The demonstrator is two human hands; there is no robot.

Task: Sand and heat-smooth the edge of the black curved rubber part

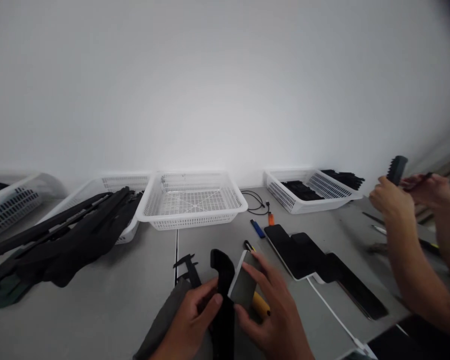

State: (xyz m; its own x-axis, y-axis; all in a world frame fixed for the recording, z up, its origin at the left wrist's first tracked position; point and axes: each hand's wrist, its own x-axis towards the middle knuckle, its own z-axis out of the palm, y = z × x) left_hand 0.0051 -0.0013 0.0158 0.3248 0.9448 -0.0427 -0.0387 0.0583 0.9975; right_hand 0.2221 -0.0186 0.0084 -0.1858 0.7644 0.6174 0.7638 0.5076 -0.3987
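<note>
My left hand (pixel 191 317) is closed round a long black part (pixel 224 280) with a curved, hooked upper end, held roughly upright. My right hand (pixel 279 312) grips a flat grey block (pixel 245 282) with a white edge between thumb and fingers. The block's white edge is right beside the black part; whether they touch I cannot tell. Behind my left hand lies a black caliper (pixel 189 267), next to a dark grey cloth-like piece (pixel 165 317). A yellow tool handle (pixel 261 304) shows partly behind my right hand.
An empty white basket (pixel 191 218) stands against the wall. Long black parts (pixel 71 230) overhang another basket at left. At right are a basket (pixel 311 206) of black pieces, several phones (pixel 285 245), a blue stick (pixel 257 228) and a co-worker's hands (pixel 393 200) holding a black piece.
</note>
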